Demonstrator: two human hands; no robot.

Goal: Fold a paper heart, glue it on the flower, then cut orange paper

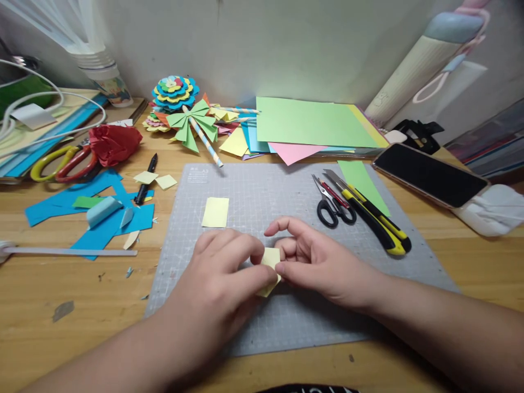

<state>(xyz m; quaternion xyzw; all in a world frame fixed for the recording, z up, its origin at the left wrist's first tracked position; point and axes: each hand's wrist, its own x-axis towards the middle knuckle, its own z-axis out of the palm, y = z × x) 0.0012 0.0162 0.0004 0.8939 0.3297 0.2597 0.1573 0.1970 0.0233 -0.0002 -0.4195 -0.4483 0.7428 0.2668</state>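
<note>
A small pale yellow piece of paper point(271, 256) is held between both hands, above the grey cutting mat point(254, 333). My left hand point(227, 273) pinches its left side between thumb and fingers. From the other side, my right hand point(315, 259) has its thumb on the paper's right edge, with the index finger raised and curled. Part of the paper is hidden by the fingers. Another yellow paper rectangle point(215, 212) lies flat on the mat beyond my left hand. Black-handled scissors point(333, 204) and a yellow-black utility knife point(372, 215) rest on the mat to the right.
Green paper sheets point(315, 123) and paper flowers point(174, 95) lie at the back by the wall. On the left are blue paper scraps point(106, 218), a black pen point(146, 177), yellow-red handled scissors point(69, 166) and crumpled red paper point(114, 143). A phone point(432, 173) sits at the right.
</note>
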